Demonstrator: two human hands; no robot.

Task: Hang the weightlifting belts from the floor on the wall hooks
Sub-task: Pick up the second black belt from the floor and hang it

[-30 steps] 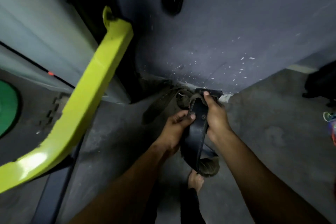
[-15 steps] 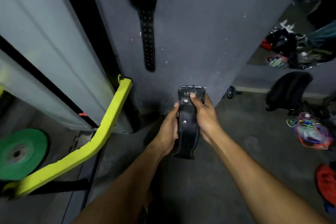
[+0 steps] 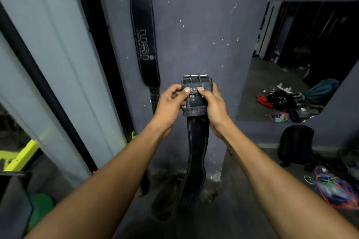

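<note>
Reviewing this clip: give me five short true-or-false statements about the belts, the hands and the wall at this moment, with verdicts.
1. Both hands grip one black belt near its buckle. True: the left hand and the right hand pinch it just below the metal buckle.
2. The held belt is rolled into a tight coil. False: it hangs straight down toward the floor.
3. Another belt already hangs on the wall, left of the held one. True.
4. The hanging belt is plain, with no lettering. False: it carries white lettering.
5. The held belt's buckle is already on a hook. False: no hook shows at the buckle; only the hands support it.
</note>
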